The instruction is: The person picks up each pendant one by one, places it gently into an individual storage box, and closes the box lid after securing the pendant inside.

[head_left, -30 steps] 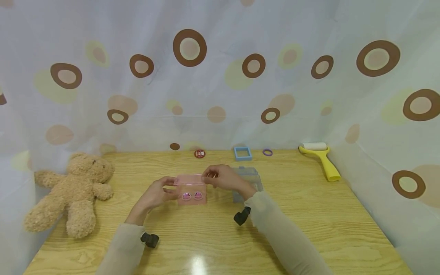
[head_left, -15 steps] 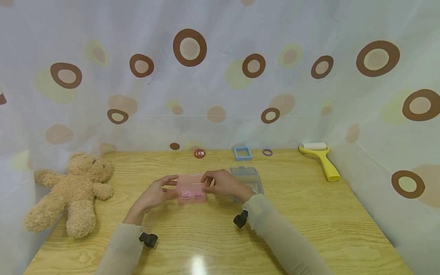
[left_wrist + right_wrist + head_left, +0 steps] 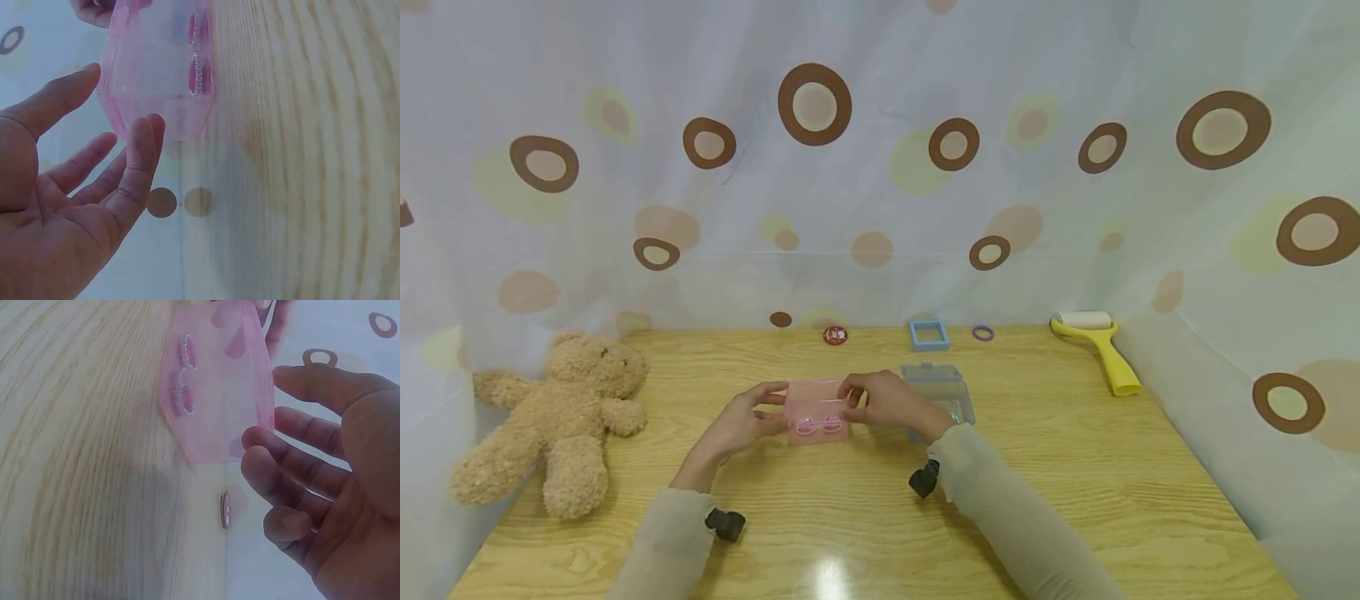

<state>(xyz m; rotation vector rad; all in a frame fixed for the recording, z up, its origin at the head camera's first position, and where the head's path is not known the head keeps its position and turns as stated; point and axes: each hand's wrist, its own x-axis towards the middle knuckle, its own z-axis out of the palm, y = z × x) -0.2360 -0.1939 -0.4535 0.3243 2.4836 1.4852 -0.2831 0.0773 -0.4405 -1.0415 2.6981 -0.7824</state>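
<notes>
A translucent pink plastic box lies on the table with its lid down. Inside it, toy glasses with pink lenses and beaded white rims show through the plastic. My left hand is at the box's left end; in the left wrist view its thumb touches the lid edge and its fairly straight fingers reach the end wall. At the right end is my right hand, thumb tip at the lid edge, fingers loosely bent against the side. Partly behind my right wrist stands an open clear grey-blue box with something small inside.
Along the back lie a round red badge, a light blue square frame and a purple ring. A yellow-handled lint roller is at the back right. A brown teddy bear sits at the left.
The pink box's raised lid has come down over the toy glasses. My right hand moved slightly down towards me with it. Over the last half second both hands are nearly still.
</notes>
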